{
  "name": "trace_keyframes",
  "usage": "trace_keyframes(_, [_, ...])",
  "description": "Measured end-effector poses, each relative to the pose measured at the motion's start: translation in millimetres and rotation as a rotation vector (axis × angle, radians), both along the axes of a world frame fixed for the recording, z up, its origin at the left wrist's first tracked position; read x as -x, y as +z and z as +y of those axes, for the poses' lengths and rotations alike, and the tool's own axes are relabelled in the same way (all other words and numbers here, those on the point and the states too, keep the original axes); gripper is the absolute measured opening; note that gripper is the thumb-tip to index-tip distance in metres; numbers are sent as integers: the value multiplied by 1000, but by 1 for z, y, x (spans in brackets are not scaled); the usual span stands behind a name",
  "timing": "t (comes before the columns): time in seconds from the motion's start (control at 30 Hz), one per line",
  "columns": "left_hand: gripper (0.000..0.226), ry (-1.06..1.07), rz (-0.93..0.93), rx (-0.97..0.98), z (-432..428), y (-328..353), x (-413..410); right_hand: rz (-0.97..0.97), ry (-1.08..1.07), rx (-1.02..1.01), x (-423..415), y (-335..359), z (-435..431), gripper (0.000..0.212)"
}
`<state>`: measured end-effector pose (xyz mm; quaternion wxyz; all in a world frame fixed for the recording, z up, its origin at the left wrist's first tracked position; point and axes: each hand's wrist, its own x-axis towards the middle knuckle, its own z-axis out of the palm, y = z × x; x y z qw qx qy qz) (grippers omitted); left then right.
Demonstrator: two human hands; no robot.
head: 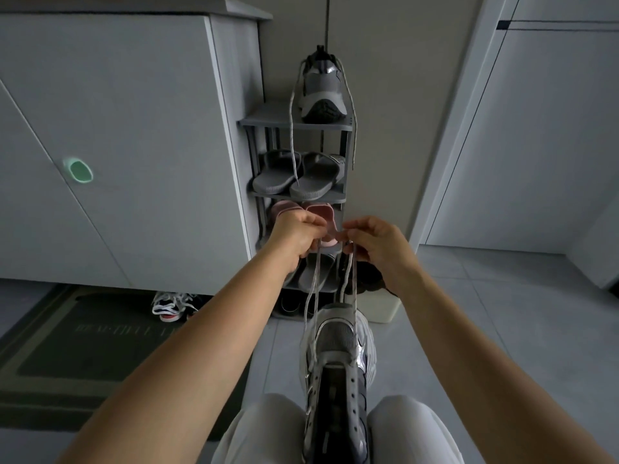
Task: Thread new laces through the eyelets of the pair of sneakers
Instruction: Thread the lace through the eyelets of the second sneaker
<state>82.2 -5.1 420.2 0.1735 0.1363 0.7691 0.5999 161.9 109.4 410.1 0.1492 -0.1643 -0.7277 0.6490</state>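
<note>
Right now the nearer sneaker [338, 363] stands in front of the rack [294, 123], wedged between the person's knees [261, 430] with its toe pointing toward the rack's bottom shelves. Its tongue lies open and most of the eyelets along both edges look bare.

Both hands are raised in front of the rack's third shelf, close together but not touching. The left hand [298, 234] has its grip closed on the lace [313, 289] — fingers curled, fingertips pinching the strands. The right hand [375, 242] has its grip clamped on the other strands in the same way, thumb and forefinger pressed together over them. From each hand the pale lace hangs down to the toe end of the sneaker; how many strands each hand holds is hard to tell.

A second sneaker [321, 92] sits on top of the rack, sole facing the camera. Its own laces [292, 128] dangle over the front — one end reaching down past the grey slippers [294, 175] on the shelf below. Pink slippers [318, 212] sit one shelf lower, partly behind the hands.

Left of the rack stands a white cabinet [117, 128] with a green knob [79, 169]. Another pair of shoes [172, 306] lies under the cabinet, beside a dark mat [83, 346] on the tiled floor [485, 313].
</note>
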Motion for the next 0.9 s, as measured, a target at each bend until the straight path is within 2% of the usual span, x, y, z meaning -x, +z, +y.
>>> trace_keyframes(0.23, [20, 98, 98, -11, -4, -3, 10, 58, 21, -40, 1, 4, -1, 21])
trace_keyframes(0.4, [19, 94, 41, -85, -3, 3, 9, 44, -18, -71, 5, 0, 2, 23])
trace_keyframes(0.57, [14, 1, -5, -136, -5, 6, -1, 11, -41, -56, 7, -6, 2, 22])
trace_keyframes(0.6, [17, 1, 34, -91, -5, 2, 0, 1, -47, -65, 6, -7, 3, 20])
trace_keyframes(0.63, [22, -2, 140, 35, -4, -2, 1, -8, -49, -66, 6, -7, 4, 20])
trace_keyframes(0.7, [44, -60, 435, 344, -4, -8, 4, -17, -21, -28, 3, -5, 3, 20])
trace_keyframes(0.73, [54, -113, 530, 371, -2, -11, 2, -7, 16, 3, 2, -2, 2, 21])
trace_keyframes(0.77, [59, -198, 484, 295, -1, -11, -3, 18, 63, 36, 0, 2, 0, 22])
trace_keyframes(0.83, [46, -350, 324, 132, 3, -13, -15, 111, 156, 121, -6, 11, -1, 26])
trace_keyframes(0.9, [15, -348, 313, 96, 2, -17, -18, 225, 149, 225, -13, 19, 5, 28])
